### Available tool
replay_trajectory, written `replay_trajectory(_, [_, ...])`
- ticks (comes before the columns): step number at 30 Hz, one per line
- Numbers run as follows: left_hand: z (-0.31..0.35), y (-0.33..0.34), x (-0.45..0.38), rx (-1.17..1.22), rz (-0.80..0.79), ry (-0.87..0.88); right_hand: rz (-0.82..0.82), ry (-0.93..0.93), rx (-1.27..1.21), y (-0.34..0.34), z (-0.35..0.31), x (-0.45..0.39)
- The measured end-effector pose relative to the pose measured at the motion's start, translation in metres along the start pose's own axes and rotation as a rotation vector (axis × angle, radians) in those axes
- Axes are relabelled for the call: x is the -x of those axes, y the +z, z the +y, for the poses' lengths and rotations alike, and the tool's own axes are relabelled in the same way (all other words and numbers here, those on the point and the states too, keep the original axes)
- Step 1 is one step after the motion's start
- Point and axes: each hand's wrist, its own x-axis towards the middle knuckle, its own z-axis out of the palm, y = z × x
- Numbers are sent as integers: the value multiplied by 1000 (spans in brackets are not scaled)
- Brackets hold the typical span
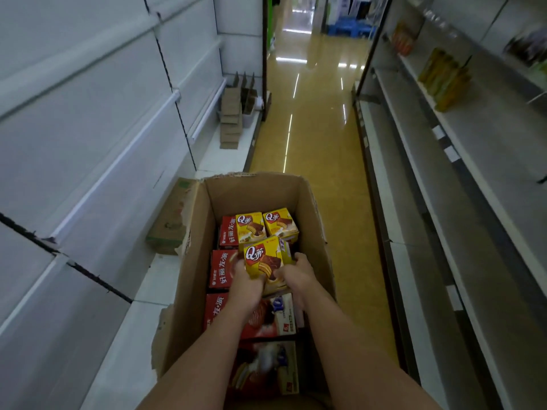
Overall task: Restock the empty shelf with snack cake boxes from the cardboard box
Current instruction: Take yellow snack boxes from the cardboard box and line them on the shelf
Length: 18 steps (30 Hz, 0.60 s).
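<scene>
Head view: pick-up step, left hand (247, 284) and right hand (297, 270) each with a curled grip on one yellow snack box (262, 258) inside the cardboard box (313, 232); next, likely lift clear and carry left to the bare shelf (118, 161).

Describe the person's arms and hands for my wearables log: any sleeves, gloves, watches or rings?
Both forearms are bare right up to the bottom edge of the picture; no sleeve shows. The left hand and right hand wear no gloves. Neither wrist carries a watch, band or bracelet. No rings are visible, though most of the fingers are hidden, so that stays uncertain.
</scene>
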Motion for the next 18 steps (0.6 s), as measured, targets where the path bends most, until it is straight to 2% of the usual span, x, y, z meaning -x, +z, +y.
replay_trajectory(6, [35, 7, 46, 161, -58, -43, 7, -85, 107, -20, -7, 35])
replay_trajectory(10, [52, 10, 65, 182, -125, -43, -1, -133, -57, -35, -16, 64])
replay_trajectory(15, [66, 11, 83, 203, -186, 42, 93, -199, -311, -57, -25, 85])
replay_trajectory(18, [65, 11, 83, 311, -254, 16, 115, -165, -330, -65, -20, 93])
